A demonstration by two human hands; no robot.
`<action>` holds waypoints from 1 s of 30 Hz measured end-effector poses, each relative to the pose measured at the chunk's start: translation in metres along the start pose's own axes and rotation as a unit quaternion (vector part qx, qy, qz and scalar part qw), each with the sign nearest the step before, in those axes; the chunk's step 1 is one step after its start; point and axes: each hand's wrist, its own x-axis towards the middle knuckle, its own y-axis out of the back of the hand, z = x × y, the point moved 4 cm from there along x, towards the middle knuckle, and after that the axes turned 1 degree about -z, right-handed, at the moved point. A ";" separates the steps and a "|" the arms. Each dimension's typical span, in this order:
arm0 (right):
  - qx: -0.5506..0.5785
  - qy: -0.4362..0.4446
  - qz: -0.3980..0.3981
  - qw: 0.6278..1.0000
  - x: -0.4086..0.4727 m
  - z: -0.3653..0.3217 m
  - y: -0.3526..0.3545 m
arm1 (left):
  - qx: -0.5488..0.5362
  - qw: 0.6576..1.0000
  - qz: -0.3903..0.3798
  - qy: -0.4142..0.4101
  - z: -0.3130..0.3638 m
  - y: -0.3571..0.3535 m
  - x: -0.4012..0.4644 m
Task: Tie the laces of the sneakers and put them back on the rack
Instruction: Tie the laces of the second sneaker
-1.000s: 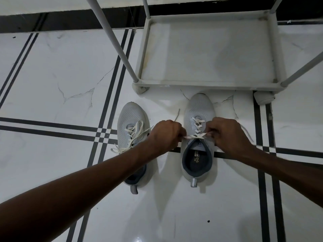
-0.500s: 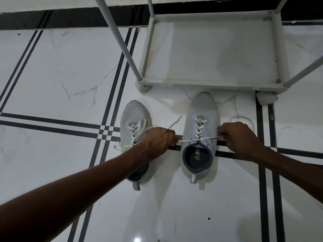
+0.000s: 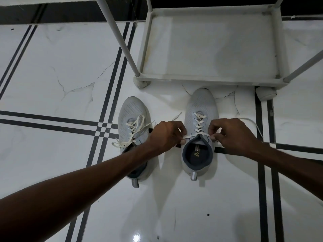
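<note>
Two pale grey mesh sneakers with dark blue collars stand side by side on the glossy white marble-look floor tiles, toes pointing at the empty grey plastic shoe rack. Both hands work at the right-hand sneaker. The left hand has its fingers curled closed, thumb and forefinger pinching one end of the cream flat laces just left of the shoe's collar. The right hand pinches the other end just right of the collar, fingers bent in tight. Between the two sets of fingertips the lace runs taut across the top of the tongue. A loose tail trails on the floor beyond the right hand's knuckles. The left-hand sneaker lies partly under the left forearm, its laces loose and spilling over its left side.
</note>
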 end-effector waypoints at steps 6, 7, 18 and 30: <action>0.019 0.018 0.026 0.999 -0.007 -0.002 -0.006 | 0.013 0.999 0.032 0.001 0.005 0.002 0.001; 0.021 0.020 0.024 0.999 -0.008 -0.003 -0.007 | 0.014 0.999 0.031 -0.006 0.006 0.003 -0.001; -0.031 0.072 0.083 0.993 -0.006 -0.001 -0.012 | 0.075 0.996 -0.027 -0.034 0.007 0.008 0.002; -0.149 0.134 0.033 0.979 -0.010 0.013 -0.020 | 0.240 0.967 -0.039 -0.079 0.001 -0.003 -0.007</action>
